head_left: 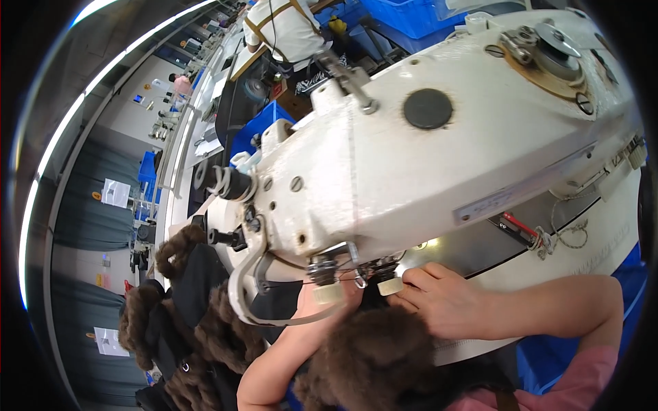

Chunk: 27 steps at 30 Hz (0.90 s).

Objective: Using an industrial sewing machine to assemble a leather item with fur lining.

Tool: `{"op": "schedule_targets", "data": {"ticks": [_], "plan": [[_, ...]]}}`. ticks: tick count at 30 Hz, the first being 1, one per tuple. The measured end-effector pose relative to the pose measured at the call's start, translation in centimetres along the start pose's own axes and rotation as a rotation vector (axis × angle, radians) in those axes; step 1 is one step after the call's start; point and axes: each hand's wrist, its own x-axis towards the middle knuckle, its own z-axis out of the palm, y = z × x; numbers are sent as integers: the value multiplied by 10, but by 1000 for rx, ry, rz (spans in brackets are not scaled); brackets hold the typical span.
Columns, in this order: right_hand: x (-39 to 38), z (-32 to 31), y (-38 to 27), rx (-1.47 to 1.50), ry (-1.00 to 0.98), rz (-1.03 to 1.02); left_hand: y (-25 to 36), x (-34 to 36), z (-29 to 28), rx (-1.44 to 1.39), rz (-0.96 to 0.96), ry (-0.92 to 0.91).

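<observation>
A white sewing machine (pixel 384 171) fills the middle of the view. Below its head, my left hand (pixel 336 298) rests at black fabric (pixel 274 305); tension knobs and a curved lever hide its fingers. On the other side of the knobs, my right hand (pixel 439 298) has its fingers bent and closed at the edge of the black cloth, by the lit needle area. The needle itself is out of sight. Brown fur trim (pixel 377 349) attached to the dark garment bulges up between my forearms.
More black pieces with brown fur (pixel 219 322) are heaped at the left. A red-handled tool (pixel 517 226) and loose grey cord (pixel 565 236) lie right of the machine head. Blue bins (pixel 411 17) and a person in white (pixel 281 31) are beyond.
</observation>
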Motion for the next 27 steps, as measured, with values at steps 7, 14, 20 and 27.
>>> {"op": "schedule_targets", "data": {"ticks": [7, 14, 20, 27], "plan": [[-4, -3, 2, 57, 18, 30, 30, 7, -22, -240, -326, 99], [-2, -13, 6, 73, 17, 13, 19, 22, -23, -156, 20, 330], [-3, -7, 7, 94, 6, 6, 24, 20, -28, -559, -345, -11], [-1, -8, 4, 169, 11, 93, 17, 20, -16, -288, -75, 233]]}}
